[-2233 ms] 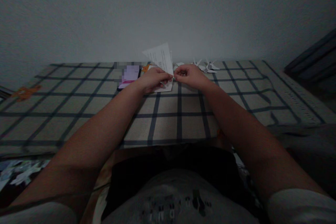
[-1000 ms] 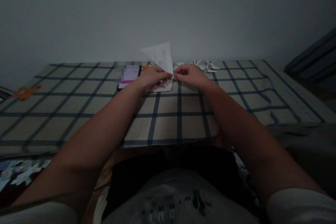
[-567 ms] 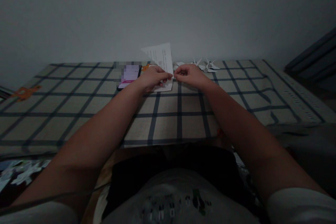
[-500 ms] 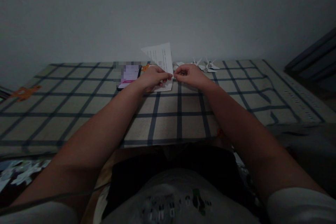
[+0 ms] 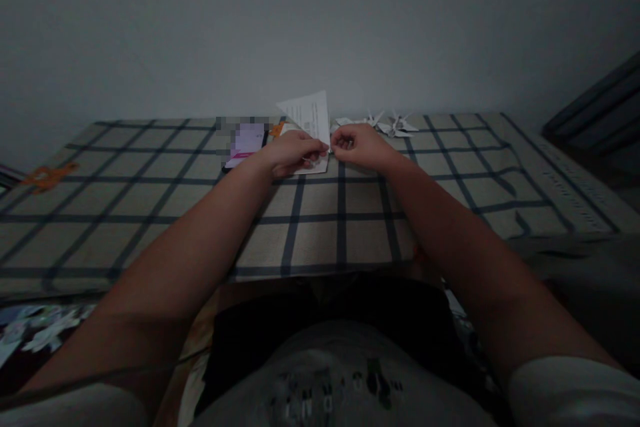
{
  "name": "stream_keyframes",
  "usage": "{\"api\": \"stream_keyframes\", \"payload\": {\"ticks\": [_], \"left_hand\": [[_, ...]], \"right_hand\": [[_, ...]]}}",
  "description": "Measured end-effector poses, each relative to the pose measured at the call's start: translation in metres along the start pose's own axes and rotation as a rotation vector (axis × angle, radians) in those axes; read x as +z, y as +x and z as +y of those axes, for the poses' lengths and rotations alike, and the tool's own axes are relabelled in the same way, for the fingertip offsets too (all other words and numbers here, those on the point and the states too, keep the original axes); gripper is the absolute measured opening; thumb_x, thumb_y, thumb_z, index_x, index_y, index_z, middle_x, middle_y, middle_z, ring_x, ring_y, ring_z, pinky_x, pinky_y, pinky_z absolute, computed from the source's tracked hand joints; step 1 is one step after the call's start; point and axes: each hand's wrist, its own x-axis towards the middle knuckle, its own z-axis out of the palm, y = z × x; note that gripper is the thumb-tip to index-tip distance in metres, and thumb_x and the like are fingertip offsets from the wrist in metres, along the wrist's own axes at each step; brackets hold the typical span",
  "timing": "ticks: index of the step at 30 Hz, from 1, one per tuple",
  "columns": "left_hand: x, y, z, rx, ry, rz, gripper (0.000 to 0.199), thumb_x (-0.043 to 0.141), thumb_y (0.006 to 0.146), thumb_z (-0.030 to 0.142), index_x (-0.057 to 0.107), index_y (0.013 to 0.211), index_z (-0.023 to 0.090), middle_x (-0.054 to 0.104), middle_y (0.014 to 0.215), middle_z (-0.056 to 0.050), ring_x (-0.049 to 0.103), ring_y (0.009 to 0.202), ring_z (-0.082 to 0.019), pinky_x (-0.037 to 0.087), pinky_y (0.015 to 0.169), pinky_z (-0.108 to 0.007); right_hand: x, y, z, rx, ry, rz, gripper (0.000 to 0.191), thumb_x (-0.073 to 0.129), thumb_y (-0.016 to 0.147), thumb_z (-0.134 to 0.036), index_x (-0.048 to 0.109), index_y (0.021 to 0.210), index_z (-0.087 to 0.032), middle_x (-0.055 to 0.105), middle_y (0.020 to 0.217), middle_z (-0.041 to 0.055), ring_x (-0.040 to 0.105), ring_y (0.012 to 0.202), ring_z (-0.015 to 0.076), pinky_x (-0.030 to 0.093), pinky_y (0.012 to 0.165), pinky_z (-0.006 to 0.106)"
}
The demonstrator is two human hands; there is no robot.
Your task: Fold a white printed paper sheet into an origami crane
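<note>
A printed white sheet of paper (image 5: 311,115) stands tilted up between my hands, folded so that its upper part comes to a pointed corner. My left hand (image 5: 294,152) pinches the sheet near its right edge, thumb and fingers pressed together. Close to those fingertips, my right hand (image 5: 361,145) is closed in a pinch at the same edge of the paper. Another white paper layer (image 5: 320,167) shows below the left fingers, flat on the cloth. How the folds run under the fingers is hidden.
A phone (image 5: 247,143) with a lit, partly blurred screen lies left of my left hand. Folded paper cranes (image 5: 399,125) sit behind my right hand. The table wears a checked tablecloth (image 5: 320,240) and meets a wall (image 5: 320,27). An orange shape (image 5: 49,177) is at far left.
The raised part of the paper has come down slightly and shifted a little to the right. Both hands stay almost in the same place, still pinching at the edge.
</note>
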Motion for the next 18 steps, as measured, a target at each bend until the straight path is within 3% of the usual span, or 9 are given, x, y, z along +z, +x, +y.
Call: {"api": "stream_keyframes", "payload": {"ticks": [7,18], "left_hand": [[0.0003,-0.0013,0.0019,0.012,0.011,0.062,0.027,0.07,0.088,0.009,0.063,0.063,0.016,0.058,0.057,0.001,0.052,0.048,-0.006,0.036,0.05,-0.02],[0.0,-0.0006,0.0008,0.036,0.06,0.09,0.026,0.074,0.083,0.01,0.062,0.061,0.016,0.061,0.058,-0.001,0.054,0.05,-0.008,0.038,0.05,-0.021]], "right_hand": [[-0.0005,0.0028,0.0057,0.015,0.075,0.002,0.012,0.067,0.079,-0.026,0.072,0.082,-0.015,0.066,0.074,0.0015,0.053,0.07,0.0134,0.04,0.067,0.027],[-0.0015,0.0017,0.0033,0.052,0.064,-0.002,0.011,0.065,0.076,-0.024,0.071,0.081,-0.016,0.066,0.072,0.0007,0.053,0.068,0.0127,0.04,0.066,0.026]]}}
